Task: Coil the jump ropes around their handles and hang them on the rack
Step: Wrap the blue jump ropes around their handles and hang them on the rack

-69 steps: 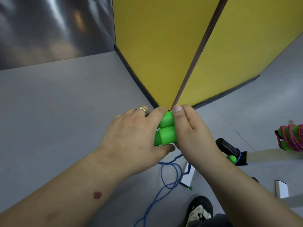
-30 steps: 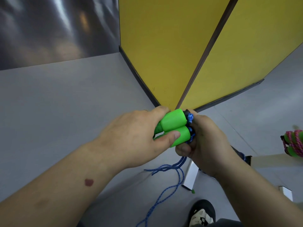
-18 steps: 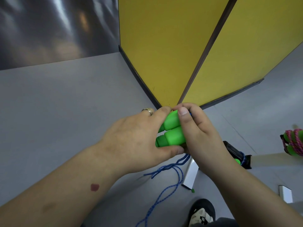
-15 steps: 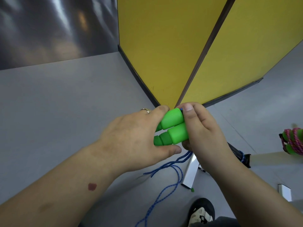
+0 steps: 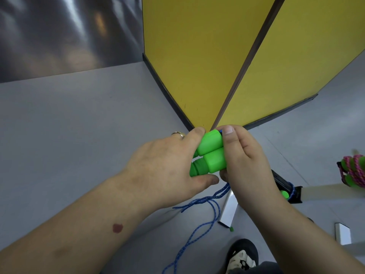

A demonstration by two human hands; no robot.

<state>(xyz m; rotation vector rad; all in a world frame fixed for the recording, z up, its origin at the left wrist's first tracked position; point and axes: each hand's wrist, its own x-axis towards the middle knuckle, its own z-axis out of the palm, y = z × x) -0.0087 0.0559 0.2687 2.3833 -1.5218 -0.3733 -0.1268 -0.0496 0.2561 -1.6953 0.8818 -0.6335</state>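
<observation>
Head view: left hand and right hand grip two green handles side by side, fingers curled around them; blue rope trails to the floor.

Head-worn view, downward, close over hands

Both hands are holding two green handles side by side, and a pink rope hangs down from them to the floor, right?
Nearly. The head view shows the rope hanging from the green handles is blue, not pink. The left hand and right hand do hold the handles side by side.
</observation>
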